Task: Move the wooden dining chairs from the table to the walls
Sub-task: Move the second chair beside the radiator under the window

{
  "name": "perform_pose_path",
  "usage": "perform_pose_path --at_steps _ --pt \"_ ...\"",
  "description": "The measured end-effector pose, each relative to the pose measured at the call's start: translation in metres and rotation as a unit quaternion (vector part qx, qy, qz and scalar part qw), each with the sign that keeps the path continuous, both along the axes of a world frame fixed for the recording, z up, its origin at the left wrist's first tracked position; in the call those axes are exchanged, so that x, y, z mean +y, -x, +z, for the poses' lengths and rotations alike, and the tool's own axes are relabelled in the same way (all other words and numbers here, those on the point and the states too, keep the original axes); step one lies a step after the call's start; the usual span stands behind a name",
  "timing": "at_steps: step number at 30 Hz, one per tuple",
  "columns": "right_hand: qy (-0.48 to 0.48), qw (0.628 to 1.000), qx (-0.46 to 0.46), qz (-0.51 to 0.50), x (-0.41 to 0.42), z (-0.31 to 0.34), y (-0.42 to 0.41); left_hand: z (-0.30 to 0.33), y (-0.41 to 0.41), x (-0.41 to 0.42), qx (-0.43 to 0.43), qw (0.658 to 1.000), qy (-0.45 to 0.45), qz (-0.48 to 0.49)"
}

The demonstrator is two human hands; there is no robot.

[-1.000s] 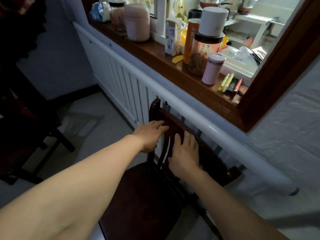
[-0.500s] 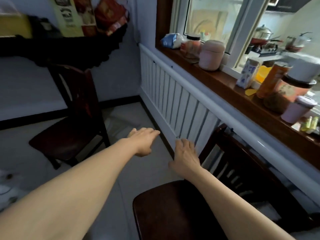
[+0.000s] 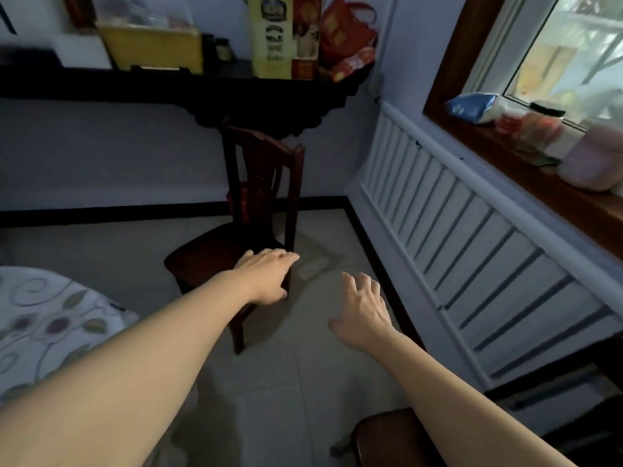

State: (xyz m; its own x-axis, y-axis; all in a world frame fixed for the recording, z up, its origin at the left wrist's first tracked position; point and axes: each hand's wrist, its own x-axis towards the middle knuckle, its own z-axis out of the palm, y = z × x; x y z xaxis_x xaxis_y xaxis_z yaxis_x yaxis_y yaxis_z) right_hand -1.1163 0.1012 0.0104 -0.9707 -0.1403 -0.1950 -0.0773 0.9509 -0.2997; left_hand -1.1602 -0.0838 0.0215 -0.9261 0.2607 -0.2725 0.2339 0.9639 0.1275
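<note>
A dark wooden dining chair stands in the corner ahead, its back towards the far wall under a dark shelf. Another dark chair shows only its seat edge at the bottom right, beside the white panelled wall. My left hand hovers in front of the far chair's seat, fingers apart, holding nothing. Over the tiled floor, my right hand is spread wide with nothing in it. Neither hand touches a chair.
A table with a floral cloth sits at the left. A wooden window sill with jars and packets runs above the white panelling. The dark shelf carries boxes and bags. Pale floor tiles lie between the chairs.
Both hands have come off the near chair's back. The view has swung left from the sill to the corner, so the near chair has slid to the bottom right and the far chair is centred.
</note>
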Motion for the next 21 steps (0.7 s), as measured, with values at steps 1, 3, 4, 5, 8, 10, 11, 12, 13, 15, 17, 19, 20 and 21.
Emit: perform_pose_path --at_steps 1,3,4,5,8,10,11,12,13,15,17,19,20,21 --pt "0.003 1.000 0.003 0.009 -0.013 0.001 0.005 0.000 0.001 -0.014 -0.001 1.000 -0.002 0.011" --pt "0.002 0.999 0.011 0.032 -0.038 0.002 0.016 0.001 0.003 -0.042 0.004 0.999 -0.007 0.035" --pt "0.001 0.999 0.014 0.042 -0.049 0.003 0.021 0.001 0.005 -0.055 0.008 0.999 -0.009 0.046" --pt "0.001 0.998 0.016 0.052 -0.060 0.005 0.028 0.002 0.008 -0.068 0.011 0.998 -0.009 0.056" --pt "0.004 0.997 0.028 0.071 -0.088 0.009 0.048 0.005 0.017 -0.101 0.015 0.996 -0.011 0.084" --pt "0.006 0.996 0.034 0.081 -0.106 0.010 0.065 0.006 0.026 -0.121 0.020 0.995 -0.008 0.099" --pt "0.006 0.996 0.035 0.083 -0.111 0.010 0.071 0.006 0.028 -0.126 0.020 0.995 -0.007 0.102" --pt "0.010 0.996 0.035 0.087 -0.118 0.010 0.078 0.007 0.033 -0.132 0.020 0.994 -0.005 0.107" --pt "0.012 0.995 0.035 0.092 -0.125 0.009 0.088 0.006 0.040 -0.139 0.021 0.993 -0.004 0.113" --pt "0.010 0.994 0.037 0.103 -0.138 0.007 0.112 0.006 0.057 -0.149 0.022 0.992 -0.006 0.126" --pt "0.012 0.993 0.041 0.112 -0.151 0.006 0.140 0.007 0.079 -0.156 0.027 0.991 -0.011 0.134" --pt "0.018 0.992 0.046 0.119 -0.161 0.004 0.174 0.007 0.107 -0.161 0.037 0.990 -0.009 0.133" --pt "0.020 0.991 0.048 0.122 -0.166 0.003 0.193 0.007 0.124 -0.164 0.037 0.991 -0.011 0.132" --pt "0.021 0.991 0.047 0.121 -0.169 0.002 0.207 0.007 0.136 -0.165 0.035 0.991 -0.014 0.131"
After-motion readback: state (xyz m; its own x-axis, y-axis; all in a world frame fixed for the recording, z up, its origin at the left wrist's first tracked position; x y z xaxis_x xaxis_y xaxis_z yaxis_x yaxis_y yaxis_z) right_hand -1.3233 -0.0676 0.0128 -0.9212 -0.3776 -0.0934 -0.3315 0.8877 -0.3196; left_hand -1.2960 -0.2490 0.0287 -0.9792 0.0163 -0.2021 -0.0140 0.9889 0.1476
